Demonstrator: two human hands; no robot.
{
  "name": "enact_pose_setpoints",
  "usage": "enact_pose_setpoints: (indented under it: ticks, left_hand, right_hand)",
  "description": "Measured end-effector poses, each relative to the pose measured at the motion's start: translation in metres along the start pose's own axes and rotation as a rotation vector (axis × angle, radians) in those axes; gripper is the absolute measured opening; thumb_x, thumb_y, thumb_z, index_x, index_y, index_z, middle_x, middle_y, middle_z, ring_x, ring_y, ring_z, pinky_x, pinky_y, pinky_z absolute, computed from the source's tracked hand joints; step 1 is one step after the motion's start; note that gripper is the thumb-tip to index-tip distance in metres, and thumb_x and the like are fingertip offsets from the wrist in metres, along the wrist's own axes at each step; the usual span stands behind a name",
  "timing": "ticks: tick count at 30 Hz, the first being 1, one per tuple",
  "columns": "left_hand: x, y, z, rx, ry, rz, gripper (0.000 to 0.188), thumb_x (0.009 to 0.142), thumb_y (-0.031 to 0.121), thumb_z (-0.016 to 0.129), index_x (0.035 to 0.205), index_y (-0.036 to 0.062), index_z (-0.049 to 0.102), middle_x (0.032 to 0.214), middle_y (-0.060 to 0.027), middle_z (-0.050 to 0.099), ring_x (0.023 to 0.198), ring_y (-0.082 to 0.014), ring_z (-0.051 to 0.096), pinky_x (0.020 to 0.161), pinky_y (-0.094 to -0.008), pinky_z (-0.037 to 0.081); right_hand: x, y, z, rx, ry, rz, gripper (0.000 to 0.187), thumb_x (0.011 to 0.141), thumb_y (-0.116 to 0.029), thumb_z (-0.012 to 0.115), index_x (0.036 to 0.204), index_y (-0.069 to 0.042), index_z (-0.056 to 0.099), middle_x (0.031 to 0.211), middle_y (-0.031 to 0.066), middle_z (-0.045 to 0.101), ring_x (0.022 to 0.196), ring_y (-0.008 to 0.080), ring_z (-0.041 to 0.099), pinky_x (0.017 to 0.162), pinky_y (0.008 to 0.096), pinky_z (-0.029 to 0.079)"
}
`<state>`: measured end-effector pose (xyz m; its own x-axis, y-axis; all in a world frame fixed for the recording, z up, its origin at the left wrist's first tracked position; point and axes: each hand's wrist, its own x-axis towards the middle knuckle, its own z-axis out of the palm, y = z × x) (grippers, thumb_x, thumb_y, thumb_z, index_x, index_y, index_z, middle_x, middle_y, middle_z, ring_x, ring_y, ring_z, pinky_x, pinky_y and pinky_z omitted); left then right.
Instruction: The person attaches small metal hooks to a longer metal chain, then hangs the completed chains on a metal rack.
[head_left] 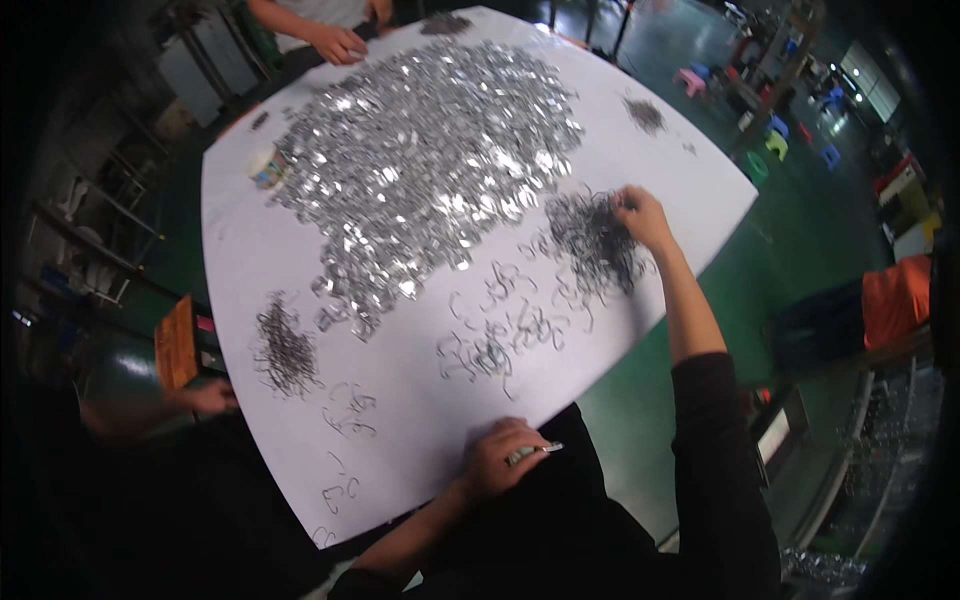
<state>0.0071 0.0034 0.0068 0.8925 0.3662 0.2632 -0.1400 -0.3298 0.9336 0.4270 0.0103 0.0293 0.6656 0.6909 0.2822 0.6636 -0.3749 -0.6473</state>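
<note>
My left hand (pixel 500 458) is closed at the near edge of the white table (pixel 400 460). A small shiny metal piece (pixel 535 453) sticks out between its thumb and fingers. Further off to the right, my right hand (pixel 643 217) reaches over a dark heap of thin curved wire pieces (pixel 592 238), its fingertips pinched together at the heap's edge. Whether a wire is between them is too small to tell. Loose curved wires (pixel 490 352) lie scattered between my two hands. A large spread of flat, shiny silver metal pieces (pixel 430 150) covers the table's far middle.
A paper cup (pixel 267 168) stands left of the silver pieces. Other dark wire heaps lie at the left (pixel 285 350), far right (pixel 644 115) and far edge (pixel 445 23). One person's hand (pixel 340 45) is at the far side, another's (pixel 210 397) by the left edge.
</note>
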Motion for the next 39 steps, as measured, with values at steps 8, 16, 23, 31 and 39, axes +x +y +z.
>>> enact_pose_setpoints:
  ticks: [8,16,23,31,39]
  left_hand:
    - [-0.001,0.002,0.001,-0.032,-0.002,-0.044,0.016,0.071,-0.001,0.07,0.086,0.0037,0.066,0.083,-0.007,0.064,0.085,-0.0223,0.059,0.084,-0.0343,0.044]
    - [-0.003,-0.007,0.003,-0.026,0.014,-0.021,0.016,0.068,0.0,0.073,0.081,0.0049,0.065,0.082,-0.0058,0.065,0.078,-0.02,0.061,0.086,-0.0369,0.045]
    - [0.002,-0.004,0.0,0.003,-0.017,-0.001,0.021,0.066,0.0,0.075,0.082,0.0064,0.064,0.081,-0.0048,0.064,0.079,-0.0189,0.062,0.086,-0.0374,0.045]
    - [0.001,-0.003,0.001,-0.037,-0.021,-0.017,0.019,0.07,0.0,0.073,0.085,0.0076,0.064,0.084,-0.0037,0.063,0.082,-0.0192,0.06,0.087,-0.0362,0.044]
    - [-0.002,-0.006,0.002,-0.073,-0.029,0.0,0.016,0.072,0.002,0.072,0.085,0.0072,0.064,0.085,-0.0041,0.064,0.082,-0.0195,0.06,0.088,-0.0364,0.043]
  right_hand:
    - [-0.022,-0.043,0.026,-0.279,-0.031,-0.213,0.025,0.069,-0.001,0.056,0.089,-0.012,0.067,0.099,0.0084,0.061,0.098,0.0266,0.057,0.086,0.0484,0.043]
    - [-0.039,-0.07,0.037,-0.221,-0.196,-0.248,0.025,0.073,-0.001,0.055,0.092,-0.012,0.068,0.096,0.0114,0.064,0.094,0.0291,0.06,0.082,0.0377,0.048]
    - [0.071,-0.007,0.036,-0.408,-0.242,0.336,0.02,0.077,-0.02,0.063,0.093,-0.007,0.068,0.103,0.0164,0.064,0.095,0.0309,0.061,0.079,0.0393,0.05]
    - [0.083,-0.007,0.046,-0.392,-0.369,0.116,0.034,0.075,-0.031,0.07,0.099,-0.007,0.065,0.105,0.0135,0.064,0.097,0.0309,0.061,0.083,0.0386,0.048]
    - [0.038,-0.009,-0.007,-0.366,-0.426,0.336,0.099,0.05,-0.059,0.08,0.132,-0.018,0.045,0.136,0.0262,0.034,0.12,0.0435,0.042,0.097,0.0472,0.04]
